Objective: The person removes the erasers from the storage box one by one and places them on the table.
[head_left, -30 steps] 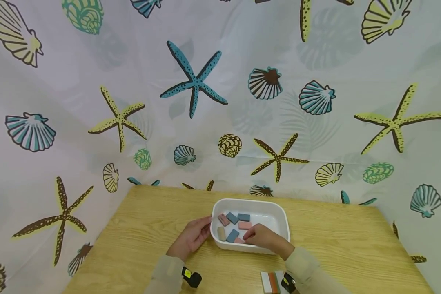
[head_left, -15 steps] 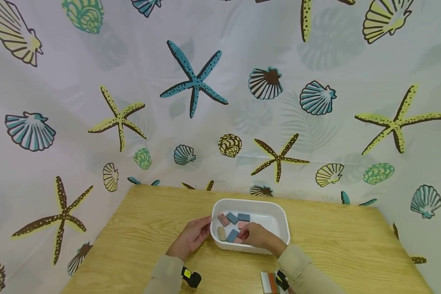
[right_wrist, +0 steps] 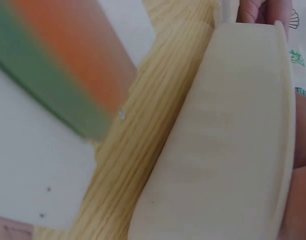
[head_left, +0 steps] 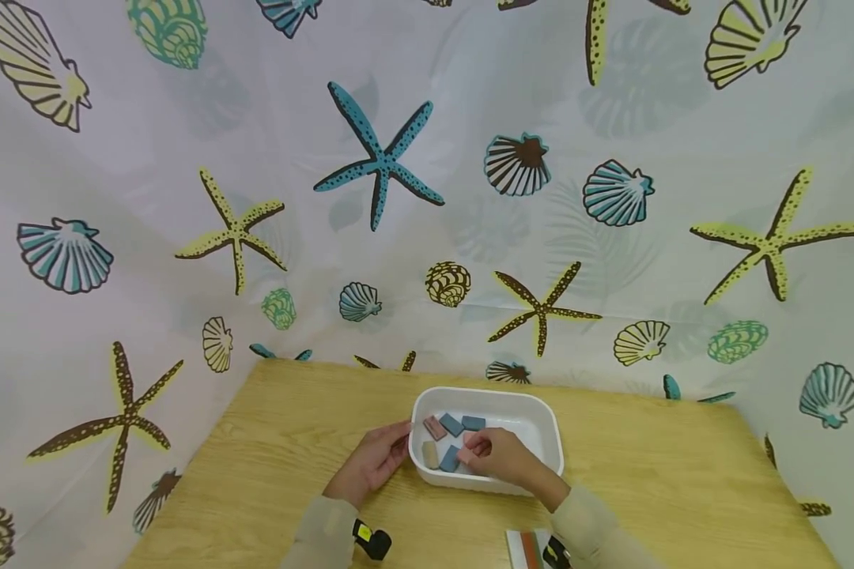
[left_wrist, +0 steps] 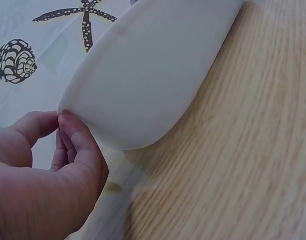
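Observation:
A white oblong tub (head_left: 441, 478) stands on the wooden table. My left hand (head_left: 374, 460) pinches its left rim between thumb and fingers, shown close in the left wrist view at the tub wall (left_wrist: 153, 70). My right hand (head_left: 505, 458) reaches over the front wall and pinches a small pink block (head_left: 464, 456) inside. Around it in the tub lie a beige block (head_left: 430, 454), a reddish block (head_left: 436, 427) and several blue-grey ones, such as one blue block (head_left: 450, 458). Another pink block (head_left: 468, 436) is partly covered by my right fingers.
An object striped white, orange and green (head_left: 530, 548) lies in front of the tub, under my right forearm; its stripes (right_wrist: 78, 60) fill the left of the right wrist view. A patterned curtain (head_left: 427, 237) with shells and starfish surrounds the wooden table (head_left: 655, 466).
My right fingers have closed on the front pink block and tilted it up from where it lay beside the blue one. My left hand keeps the rim.

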Motion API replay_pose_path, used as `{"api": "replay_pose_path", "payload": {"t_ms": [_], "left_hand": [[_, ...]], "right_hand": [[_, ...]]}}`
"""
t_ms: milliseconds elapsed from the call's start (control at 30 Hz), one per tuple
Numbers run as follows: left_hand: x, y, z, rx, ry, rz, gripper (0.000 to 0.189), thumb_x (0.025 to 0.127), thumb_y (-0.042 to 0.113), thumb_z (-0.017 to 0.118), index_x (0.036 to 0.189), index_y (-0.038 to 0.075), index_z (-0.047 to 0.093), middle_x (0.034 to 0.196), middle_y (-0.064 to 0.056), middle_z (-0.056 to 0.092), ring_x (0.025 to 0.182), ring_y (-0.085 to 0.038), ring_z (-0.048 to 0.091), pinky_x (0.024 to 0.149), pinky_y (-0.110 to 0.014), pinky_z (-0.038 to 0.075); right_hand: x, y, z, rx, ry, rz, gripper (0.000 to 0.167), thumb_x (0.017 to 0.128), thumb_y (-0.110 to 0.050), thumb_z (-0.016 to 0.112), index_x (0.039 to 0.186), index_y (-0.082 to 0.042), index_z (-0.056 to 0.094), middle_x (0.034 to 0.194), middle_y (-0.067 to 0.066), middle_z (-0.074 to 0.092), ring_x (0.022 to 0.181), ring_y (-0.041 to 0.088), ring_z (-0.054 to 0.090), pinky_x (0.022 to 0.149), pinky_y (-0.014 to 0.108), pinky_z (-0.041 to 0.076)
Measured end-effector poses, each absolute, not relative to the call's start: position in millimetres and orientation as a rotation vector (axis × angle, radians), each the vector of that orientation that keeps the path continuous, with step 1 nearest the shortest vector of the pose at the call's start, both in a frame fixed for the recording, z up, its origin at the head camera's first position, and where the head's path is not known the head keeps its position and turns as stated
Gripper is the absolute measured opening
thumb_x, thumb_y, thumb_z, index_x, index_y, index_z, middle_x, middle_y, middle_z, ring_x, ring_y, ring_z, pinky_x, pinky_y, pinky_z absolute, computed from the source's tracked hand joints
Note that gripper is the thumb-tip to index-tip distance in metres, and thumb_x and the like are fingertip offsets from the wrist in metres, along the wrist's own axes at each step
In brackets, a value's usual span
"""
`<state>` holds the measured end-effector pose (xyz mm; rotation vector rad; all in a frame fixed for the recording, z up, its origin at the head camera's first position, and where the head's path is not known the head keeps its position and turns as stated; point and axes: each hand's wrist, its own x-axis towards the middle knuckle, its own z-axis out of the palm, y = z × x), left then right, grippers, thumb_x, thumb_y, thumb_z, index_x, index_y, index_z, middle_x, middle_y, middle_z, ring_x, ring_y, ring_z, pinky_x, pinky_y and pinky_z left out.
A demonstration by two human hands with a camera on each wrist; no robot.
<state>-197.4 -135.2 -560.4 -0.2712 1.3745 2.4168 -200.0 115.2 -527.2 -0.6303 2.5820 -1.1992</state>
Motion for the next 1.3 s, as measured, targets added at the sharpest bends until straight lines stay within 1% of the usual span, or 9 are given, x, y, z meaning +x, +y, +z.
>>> {"api": "replay_pose_path", "payload": {"t_ms": [167,233,467,700,867,1100,1167,1300], "left_hand": [[-195,-135,-560,-0.263,1.370,2.417,0.045,0.092,0.014,0.058,0.128,-0.011,0.045,0.110,-0.013,0.057,0.089,-0.011,0.055,0.080,-0.020,0.049],[-195,-134,-558,-0.259,1.368,2.425,0.045,0.092,0.013,0.058,0.128,-0.011,0.045,0.109,-0.013,0.057,0.088,-0.010,0.055,0.077,-0.019,0.049],[-193,-133,-554,-0.270,1.353,2.429,0.041,0.093,0.012,0.056,0.126,-0.011,0.046,0.109,-0.013,0.058,0.089,-0.010,0.056,0.079,-0.020,0.049],[-193,-133,-553,-0.303,1.377,2.408,0.045,0.092,0.014,0.058,0.128,-0.010,0.045,0.108,-0.012,0.058,0.086,-0.009,0.056,0.079,-0.019,0.049],[-196,-133,-554,-0.286,1.380,2.414,0.045,0.092,0.015,0.060,0.127,-0.010,0.046,0.108,-0.012,0.058,0.088,-0.010,0.057,0.081,-0.020,0.049],[-197,-132,-558,-0.300,1.388,2.421,0.046,0.092,0.014,0.059,0.128,-0.010,0.045,0.106,-0.011,0.059,0.086,-0.009,0.057,0.077,-0.018,0.049],[-197,-132,-558,-0.301,1.389,2.421,0.046,0.092,0.013,0.059,0.129,-0.011,0.045,0.105,-0.010,0.060,0.085,-0.008,0.057,0.076,-0.018,0.049],[-196,-131,-557,-0.301,1.386,2.422,0.044,0.093,0.012,0.058,0.128,-0.011,0.045,0.103,-0.009,0.060,0.085,-0.008,0.057,0.076,-0.018,0.049]], "right_hand": [[-192,122,-517,-0.531,2.390,-1.446,0.031,0.080,-0.018,0.073,0.104,0.001,0.063,0.090,0.005,0.063,0.081,0.016,0.058,0.070,0.024,0.050],[-188,124,-509,-0.479,2.295,-1.532,0.034,0.081,-0.017,0.072,0.107,0.002,0.062,0.093,0.007,0.063,0.084,0.017,0.058,0.072,0.024,0.050],[-170,128,-494,-0.379,2.148,-1.617,0.038,0.084,-0.019,0.070,0.113,0.004,0.059,0.097,0.006,0.062,0.088,0.017,0.058,0.075,0.025,0.051],[-150,131,-488,-0.382,2.123,-1.650,0.035,0.083,-0.019,0.070,0.110,0.003,0.061,0.096,0.006,0.063,0.088,0.017,0.058,0.074,0.022,0.050],[-134,138,-483,-0.381,2.095,-1.675,0.035,0.084,-0.021,0.070,0.110,0.003,0.061,0.094,0.007,0.063,0.086,0.018,0.059,0.073,0.024,0.051],[-121,159,-489,-0.363,2.153,-1.647,0.035,0.085,-0.019,0.069,0.108,0.006,0.061,0.093,0.007,0.063,0.085,0.019,0.059,0.072,0.024,0.051],[-117,168,-492,-0.341,2.190,-1.625,0.036,0.084,-0.020,0.069,0.108,0.006,0.060,0.093,0.007,0.063,0.085,0.019,0.059,0.072,0.024,0.051],[-108,187,-500,-0.204,2.199,-1.603,0.043,0.083,-0.025,0.071,0.111,0.005,0.059,0.094,0.005,0.062,0.086,0.018,0.058,0.072,0.026,0.052]]}}
